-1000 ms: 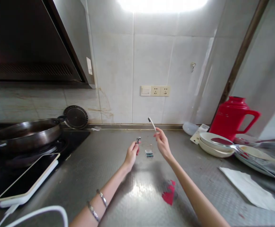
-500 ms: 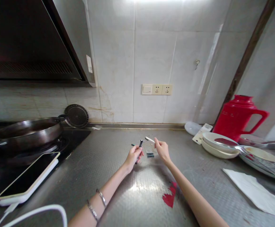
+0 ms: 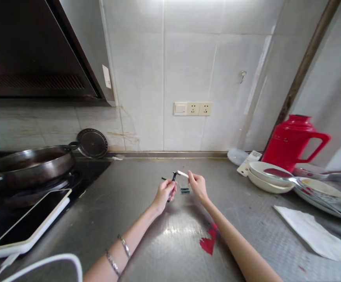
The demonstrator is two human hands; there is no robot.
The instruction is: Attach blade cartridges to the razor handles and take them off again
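What looks like a black razor is raised above the bench, pinched in my left hand. My right hand pinches a white toothbrush, its tip touching or just beside the razor's head; I can't tell which. A slack left pinch could let the razor twist; a low sweep could scatter the teal pieces.

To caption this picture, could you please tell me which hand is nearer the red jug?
Right: the right hand, holding a white tool, is left of the red jug; the left hand is farther left.
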